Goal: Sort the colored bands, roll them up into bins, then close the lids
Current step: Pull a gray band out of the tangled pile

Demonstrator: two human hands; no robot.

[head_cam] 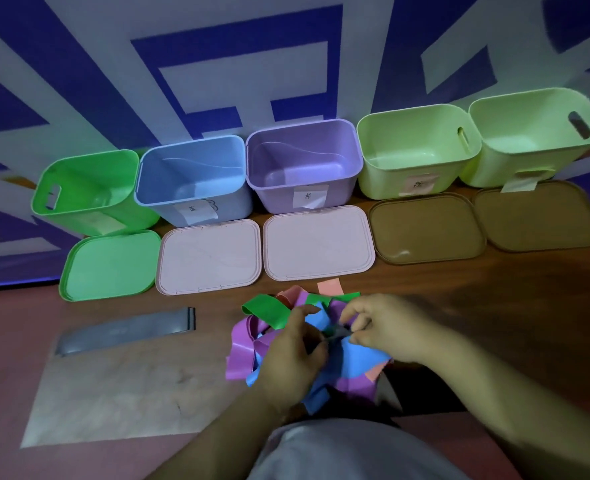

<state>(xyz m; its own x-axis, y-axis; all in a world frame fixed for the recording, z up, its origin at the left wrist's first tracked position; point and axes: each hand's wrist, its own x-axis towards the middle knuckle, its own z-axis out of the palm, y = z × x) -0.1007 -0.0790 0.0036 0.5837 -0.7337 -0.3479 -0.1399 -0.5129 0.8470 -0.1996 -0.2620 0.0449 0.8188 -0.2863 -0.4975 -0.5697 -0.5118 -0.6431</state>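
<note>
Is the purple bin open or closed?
Open: the purple bin has no lid on; a pink lid lies flat in front of it.

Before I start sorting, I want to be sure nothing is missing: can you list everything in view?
Green bin: one, green, left end of the row by the wall, tilted.
Blue bin: one, blue, second in the row.
Purple bin: one, purple, middle.
Pale green bins: two, right end.
Green lid: one, before its bin.
Pink lids: two, before blue and purple.
Brown lids: two, right.
Grey band: one, flat, left of the pile.
Tangled bands: several, green, purple, blue, pink.
Left hand, right hand: pinching the tangle.
</note>
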